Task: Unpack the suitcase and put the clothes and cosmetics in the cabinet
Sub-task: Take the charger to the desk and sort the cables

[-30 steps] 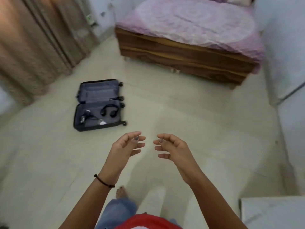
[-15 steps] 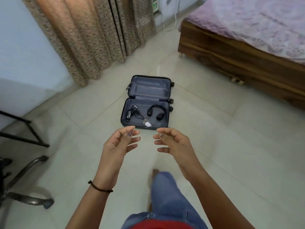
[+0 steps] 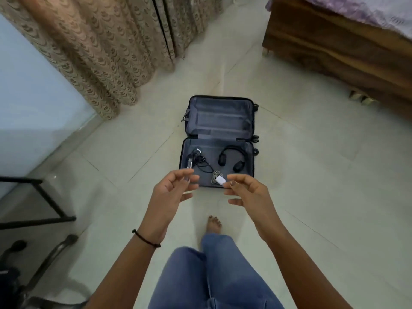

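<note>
the suitcase (image 3: 219, 141) lies wide open and flat on the floor (image 3: 312, 175), so you can see and reach everything inside. the far half looks bare. the near half holds black headphones (image 3: 231, 158), a dark tangled cable (image 3: 200, 162) with a small clear thing beside it, and a white charger (image 3: 219, 179) with its cord bunched up. i can see no clothes in it, and no cabinet.

the person stands just before the case. the left hand (image 3: 171, 195) and the right hand (image 3: 247, 192) hang out in front, above its near edge. each grip is loose, fingers curled and spread, holding nothing. i think they are held ready like this to reach down for the small things next.

a curtain (image 3: 100, 52) hangs to the left, and a bed (image 3: 345, 47) stands to the right.
</note>
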